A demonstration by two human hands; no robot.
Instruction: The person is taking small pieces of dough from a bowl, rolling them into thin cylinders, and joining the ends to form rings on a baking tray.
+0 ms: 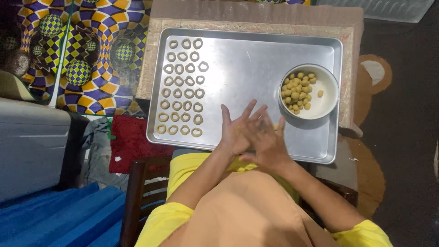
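Observation:
My left hand (238, 130) and my right hand (267, 139) are pressed palm to palm over the near edge of a large metal baking tray (256, 59), fingers stretched out. A sliver of yellow dough shows between the palms; most of it is hidden. Several rows of small dough rings (182, 87) lie on the tray's left part. A round metal bowl (327, 98) on the tray's right side holds several small yellow dough balls (297, 91), just beyond my right hand.
The tray rests on a small table with a patterned mat (153, 50). A dark wooden chair frame (137, 192) is at my left. A colourful patterned cloth (87, 55), a red cloth (130, 142), a grey box (32, 146) and blue sheeting (55, 215) lie to the left.

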